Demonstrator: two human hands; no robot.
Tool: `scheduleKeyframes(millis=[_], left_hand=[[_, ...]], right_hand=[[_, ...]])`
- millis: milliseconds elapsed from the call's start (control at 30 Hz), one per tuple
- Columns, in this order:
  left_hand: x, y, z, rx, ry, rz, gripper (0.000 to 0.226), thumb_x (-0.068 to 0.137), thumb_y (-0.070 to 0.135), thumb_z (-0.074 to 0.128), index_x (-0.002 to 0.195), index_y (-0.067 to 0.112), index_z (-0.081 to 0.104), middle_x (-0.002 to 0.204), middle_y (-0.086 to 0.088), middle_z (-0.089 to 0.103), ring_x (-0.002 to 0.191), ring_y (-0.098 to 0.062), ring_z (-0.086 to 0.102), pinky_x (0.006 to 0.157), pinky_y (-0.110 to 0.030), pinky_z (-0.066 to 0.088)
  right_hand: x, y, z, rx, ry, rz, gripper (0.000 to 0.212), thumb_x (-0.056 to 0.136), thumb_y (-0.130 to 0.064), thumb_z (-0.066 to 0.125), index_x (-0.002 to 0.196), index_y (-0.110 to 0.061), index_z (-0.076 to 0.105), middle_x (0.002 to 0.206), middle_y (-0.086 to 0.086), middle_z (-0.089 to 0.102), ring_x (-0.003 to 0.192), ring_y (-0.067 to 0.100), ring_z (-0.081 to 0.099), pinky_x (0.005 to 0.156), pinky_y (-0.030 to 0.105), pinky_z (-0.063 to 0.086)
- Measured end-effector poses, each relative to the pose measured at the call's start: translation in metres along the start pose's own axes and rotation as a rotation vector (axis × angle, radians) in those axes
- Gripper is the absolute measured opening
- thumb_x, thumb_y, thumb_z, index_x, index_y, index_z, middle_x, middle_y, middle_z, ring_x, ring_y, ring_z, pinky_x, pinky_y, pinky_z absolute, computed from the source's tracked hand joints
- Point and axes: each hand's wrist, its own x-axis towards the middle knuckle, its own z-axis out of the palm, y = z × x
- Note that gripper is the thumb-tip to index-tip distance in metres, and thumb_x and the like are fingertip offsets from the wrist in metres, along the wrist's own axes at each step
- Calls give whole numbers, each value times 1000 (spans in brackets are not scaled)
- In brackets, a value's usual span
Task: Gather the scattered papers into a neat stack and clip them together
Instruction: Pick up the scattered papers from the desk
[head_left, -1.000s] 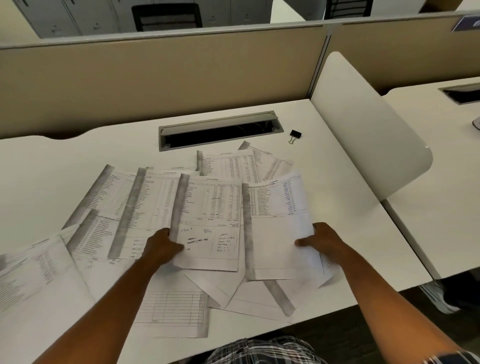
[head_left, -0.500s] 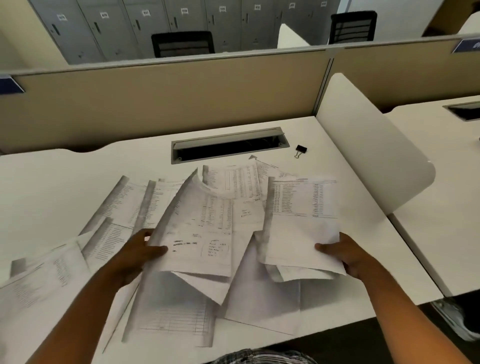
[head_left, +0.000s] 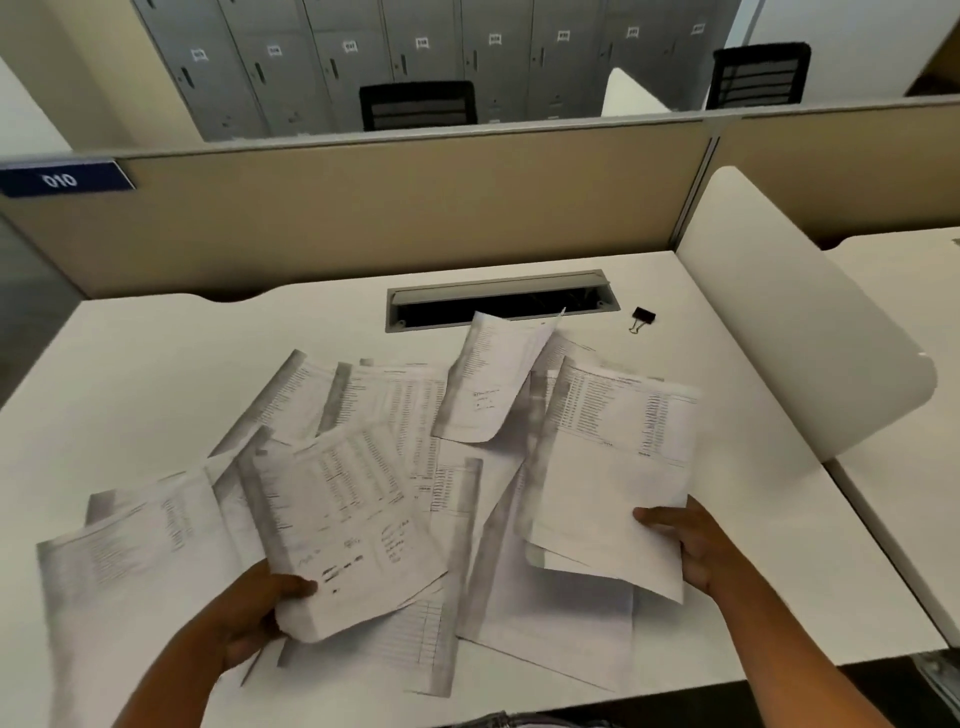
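Observation:
Several printed sheets lie scattered and overlapping on the white desk (head_left: 156, 364). My left hand (head_left: 260, 608) grips a sheet with handwritten notes (head_left: 348, 519) by its near corner and holds it off the desk. My right hand (head_left: 685, 540) pinches a small bundle of sheets (head_left: 613, 467) at its near edge, thumb on top. One curled sheet (head_left: 493, 384) stands up in the middle of the pile. More sheets (head_left: 135, 561) lie flat at the left. A black binder clip (head_left: 642, 317) sits alone at the back right of the desk.
A cable slot (head_left: 498, 304) is cut into the desk behind the papers. A beige partition (head_left: 363, 208) closes the back, and a rounded white divider panel (head_left: 800, 343) stands along the right edge. A neighbouring desk (head_left: 914, 415) lies beyond it.
Both hands have lifted their sheets off the desk and drawn them nearer. The left sheet has swung leftwards, and a sheet in the middle has curled upwards. The view has tilted up.

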Motion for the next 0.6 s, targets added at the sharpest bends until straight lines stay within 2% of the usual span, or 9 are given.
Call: scheduleKeyframes(millis=[100,233,333,467,533,600], left_hand=[[4,-6,6,5,91,71,52,87,-12,54,134,11,49,124,-17,64,112,-41,60,92,-55,50],[5,-12,16,28,138,192,50,86,-10,62,131,9,53,124,-16,65,111,-38,62,99,-57,47],[1,-20,17,7,167,243,46,82,-2,71,124,10,58,117,-14,69,105,-36,66,92,-55,53],[-1,-20,14,-50,229,311,47,74,1,79,117,8,61,105,-13,74,98,-34,70,82,-46,58],[0,-20,12,-53,239,353,47,72,-1,80,114,10,63,101,-9,76,94,-29,72,74,-38,59],[0,-21,10,-22,254,386,50,69,1,84,113,12,63,101,-6,76,94,-25,72,73,-34,59]], right_hand=[[-3,6,6,58,38,13,49,78,6,72,124,-8,66,117,20,73,101,42,69,75,48,62],[-8,11,11,122,40,22,46,85,6,65,129,-8,65,118,16,74,105,38,69,87,46,58],[-14,18,30,94,-27,61,48,83,5,65,128,-10,64,120,17,73,108,39,69,85,47,59],[-19,29,73,94,-118,108,50,83,2,64,132,-8,63,127,22,69,114,44,65,92,53,56],[-21,34,93,114,-150,112,49,84,3,63,132,-8,63,128,23,68,114,44,65,94,54,55],[-23,37,114,146,-161,105,48,84,6,62,131,-8,63,125,23,69,109,42,67,90,52,58]])
